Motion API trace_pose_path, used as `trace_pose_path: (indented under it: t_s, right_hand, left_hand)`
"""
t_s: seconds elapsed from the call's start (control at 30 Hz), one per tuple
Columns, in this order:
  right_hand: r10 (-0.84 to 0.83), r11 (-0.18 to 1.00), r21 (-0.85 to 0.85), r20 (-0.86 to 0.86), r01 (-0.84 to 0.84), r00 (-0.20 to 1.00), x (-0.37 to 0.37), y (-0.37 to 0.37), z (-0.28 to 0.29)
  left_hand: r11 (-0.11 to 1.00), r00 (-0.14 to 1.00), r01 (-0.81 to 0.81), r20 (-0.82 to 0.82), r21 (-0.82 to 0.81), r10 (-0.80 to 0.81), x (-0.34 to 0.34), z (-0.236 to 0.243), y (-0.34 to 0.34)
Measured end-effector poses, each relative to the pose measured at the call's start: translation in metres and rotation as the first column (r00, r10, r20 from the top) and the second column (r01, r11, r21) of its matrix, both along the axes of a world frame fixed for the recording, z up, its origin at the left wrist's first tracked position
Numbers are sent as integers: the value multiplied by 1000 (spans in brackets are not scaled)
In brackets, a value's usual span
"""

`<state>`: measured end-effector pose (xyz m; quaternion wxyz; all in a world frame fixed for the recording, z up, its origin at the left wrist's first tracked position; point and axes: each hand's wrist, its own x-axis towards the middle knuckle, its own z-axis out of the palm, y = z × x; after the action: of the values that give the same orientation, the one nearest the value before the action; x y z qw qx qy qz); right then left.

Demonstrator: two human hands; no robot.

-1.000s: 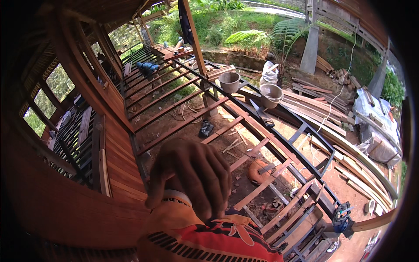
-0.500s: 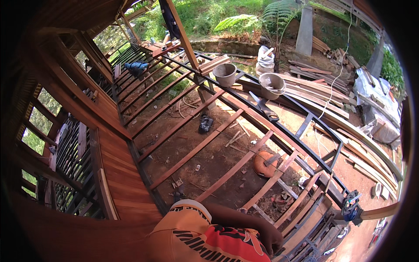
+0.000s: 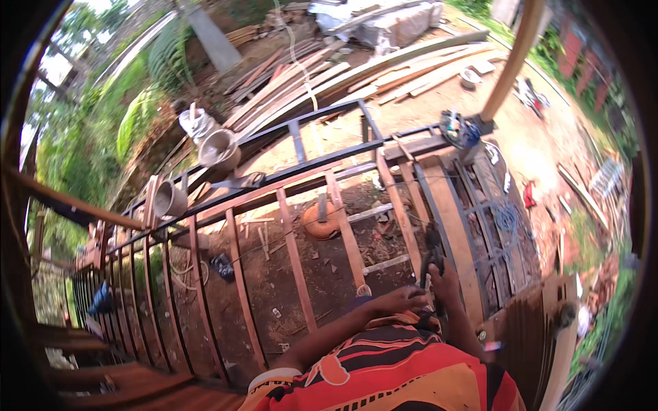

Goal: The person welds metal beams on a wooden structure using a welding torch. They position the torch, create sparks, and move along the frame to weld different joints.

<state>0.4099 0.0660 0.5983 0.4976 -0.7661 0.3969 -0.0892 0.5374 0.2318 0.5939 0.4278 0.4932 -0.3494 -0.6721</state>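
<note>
In front of my body, my right hand (image 3: 447,282) is wrapped round the lower end of a long black tool (image 3: 433,245), whose exact kind I cannot make out. The tool points away from me, over the wooden joists and a flat brown board (image 3: 449,226). My left hand (image 3: 406,300) is beside the right one, near the tool's lower end. Its fingers are curled, and whatever they may grip is hidden. Reddish-brown wooden joists (image 3: 298,274) span open gaps above bare soil, just ahead and left of my hands.
A black metal frame (image 3: 298,140) runs beyond the joists, with a handsaw (image 3: 240,181) and two buckets (image 3: 169,200) along it. A round orange object (image 3: 321,220) lies below the joists. Blue-and-black gear (image 3: 458,130) sits by the wooden post (image 3: 514,58). Coiled wire (image 3: 506,220) lies at right.
My view has swung to the right. My right hand and the black tool have come into sight, and my left hand is now beside them, its arm bent across my body.
</note>
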Motion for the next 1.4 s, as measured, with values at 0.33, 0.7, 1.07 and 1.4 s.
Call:
trace_pose_path:
  t_s: [0.33,0.7,1.07,1.4]
  right_hand:
    - [75,996,18,310,-85,948,27,44,22]
    - [-199,945,-180,346,273,917,-64,-98,39]
    - [-590,807,-154,-162,570,791,-235,-130,-46]
    - [-798,510,-43,-397,859,453,-246,-47,-145]
  left_hand:
    - [989,933,-137,-343,-53,111,-2,-24,2]
    - [837,509,-484,-696,254,505,2,-10,-136]
    - [892,426,-437,-847,115,318,9,26,-279]
    - [938,655,-331,-740,-99,153,33,58,-375]
